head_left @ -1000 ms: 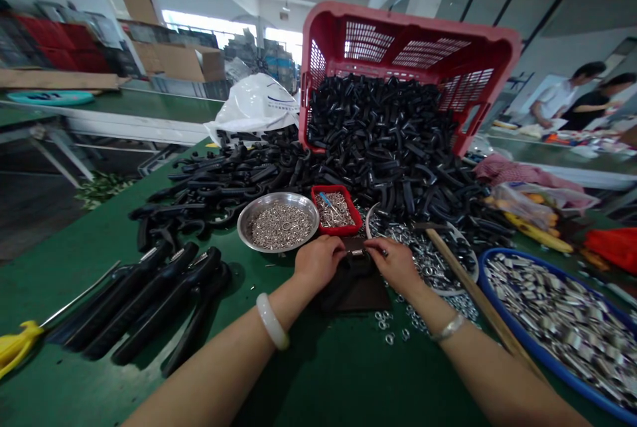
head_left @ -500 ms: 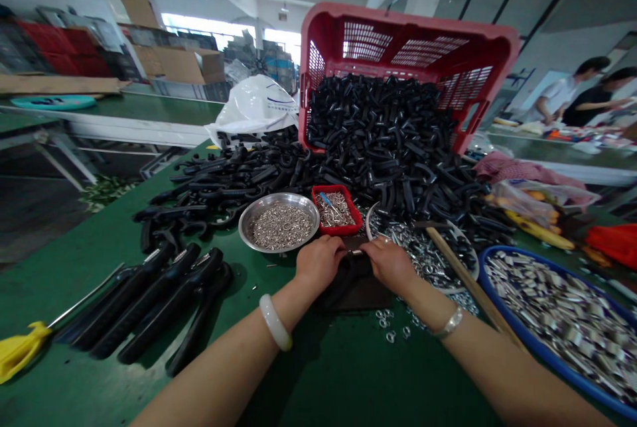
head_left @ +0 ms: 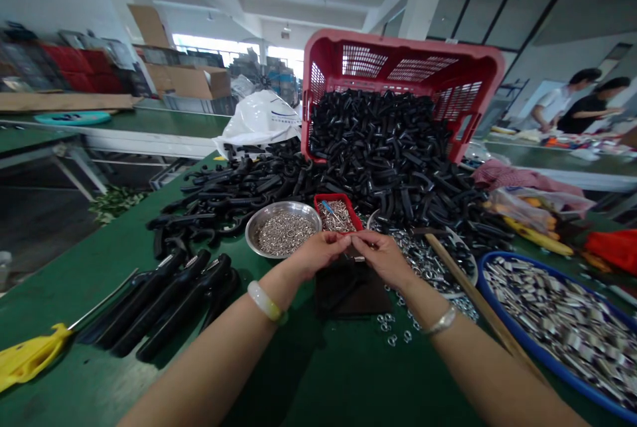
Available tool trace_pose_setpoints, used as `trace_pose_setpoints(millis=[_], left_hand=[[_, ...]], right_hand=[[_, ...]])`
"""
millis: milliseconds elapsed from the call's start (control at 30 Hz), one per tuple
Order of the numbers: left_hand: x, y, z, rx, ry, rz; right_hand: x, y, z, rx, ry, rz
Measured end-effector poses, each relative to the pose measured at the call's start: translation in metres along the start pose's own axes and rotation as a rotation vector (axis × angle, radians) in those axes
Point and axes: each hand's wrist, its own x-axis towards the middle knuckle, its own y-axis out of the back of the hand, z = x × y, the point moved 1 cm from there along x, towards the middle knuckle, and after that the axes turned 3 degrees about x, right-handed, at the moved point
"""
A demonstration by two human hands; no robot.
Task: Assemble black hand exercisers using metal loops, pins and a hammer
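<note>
Two bare hands are pinching a small metal part (head_left: 352,243) at the front edge of a small red tray (head_left: 336,213). The left hand (head_left: 318,254) and the right hand (head_left: 381,259) are both holding a narrow grip, their fingertips nearly touching around the part, which is too small to make out clearly. A jade-like bangle (head_left: 265,302) is circling the left wrist, and a silver bracelet (head_left: 440,322) is circling the right.

Directly below the hands, a dark pad (head_left: 351,293) is lying on the green tabletop (head_left: 318,374), with loose metal nuts (head_left: 393,331) scattered just beside it. The red tray is holding small metal pieces and a blue-handled tool (head_left: 326,207), while a round steel dish (head_left: 283,233) beside it is full of tiny silver rings.

Behind them, a tipped red plastic crate (head_left: 403,65) is spilling black plastic handles (head_left: 378,142) across the tabletop. Assembled black tools (head_left: 169,301) are lying in a row to the left, near a yellow-handled screwdriver (head_left: 30,355). To the right, a wooden stick (head_left: 478,288) is lying beside a blue tray (head_left: 547,321) of silver metal clips. Two co-workers (head_left: 577,102) are standing at a far bench.
</note>
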Motion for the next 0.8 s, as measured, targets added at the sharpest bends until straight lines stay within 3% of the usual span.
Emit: trace_pose_setpoints(millis=[100,200,333,433,567,700,800], left_hand=[[-0.003,-0.002,-0.001,-0.255,0.094,-0.062],[-0.004,-0.005,-0.004,-0.344,0.121,-0.071],[-0.003,-0.006,-0.005,-0.272,0.120,-0.035],[-0.005,0.000,-0.005,-0.071,0.043,0.137],[-0.010,0.010,-0.008,0.408,-0.152,0.308],[-0.018,0.009,-0.011,0.875,-0.110,0.338],[-0.023,0.005,-0.011,1.078,-0.073,0.350]], right_hand=[[0.001,-0.010,0.000,0.215,-0.167,0.005],[0.000,-0.015,0.001,0.362,-0.291,0.023],[-0.002,-0.012,0.002,0.291,-0.195,0.089],[-0.007,-0.005,0.004,-0.070,-0.025,0.098],[-0.018,0.000,0.016,-0.598,0.099,-0.035],[-0.026,-0.001,0.028,-0.783,0.109,-0.072],[-0.027,-0.005,0.030,-0.839,0.125,-0.058]])
